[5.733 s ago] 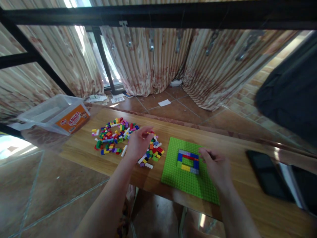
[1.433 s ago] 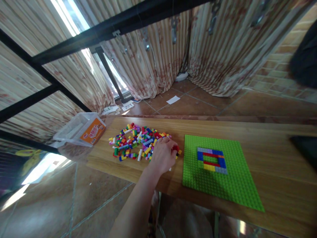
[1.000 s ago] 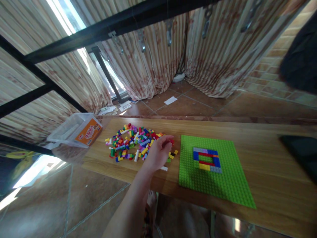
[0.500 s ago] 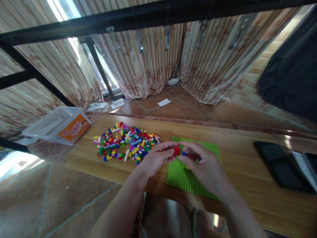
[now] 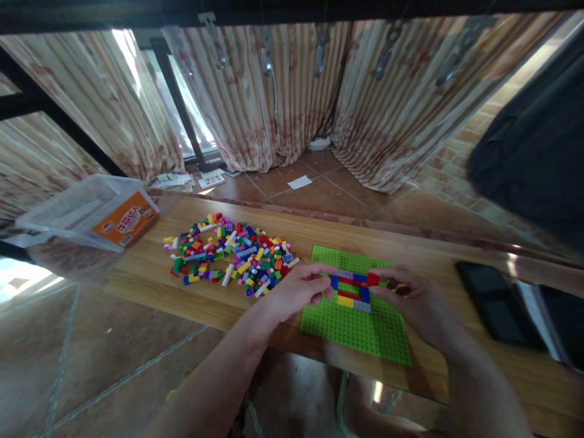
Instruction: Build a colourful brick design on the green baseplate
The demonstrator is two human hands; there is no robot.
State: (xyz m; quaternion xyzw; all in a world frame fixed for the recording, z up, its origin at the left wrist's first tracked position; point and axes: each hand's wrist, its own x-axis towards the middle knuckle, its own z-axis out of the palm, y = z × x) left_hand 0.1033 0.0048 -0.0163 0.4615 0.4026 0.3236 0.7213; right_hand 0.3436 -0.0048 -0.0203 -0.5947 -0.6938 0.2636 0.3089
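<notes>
On the green baseplate (image 5: 387, 334) sits a low rectangular frame of bricks (image 5: 345, 301), with blue, red, yellow, grey and purple pieces around a green gap. My right hand (image 5: 417, 301) pinches a red brick (image 5: 373, 279) between thumb and index finger at the frame's back right corner. Whether that brick is pressed down cannot be made out. At the frame's left end is my left hand (image 5: 296, 295), its index finger stretched along the back and its thumb apart, close to a blue brick (image 5: 334, 282). Its other fingers are curled and partly hidden.
A wide pile of loose bricks (image 5: 246, 252) lies left of the baseplate on the wooden table (image 5: 150, 280). A clear plastic box (image 5: 82, 210) with an orange label stands at the far left. A black tablet-like device (image 5: 493, 301) lies to the right.
The red brick, earlier between both hands, is now in my right hand at the frame's right corner. My hands have moved apart, uncovering the frame. The camera view has shifted slightly.
</notes>
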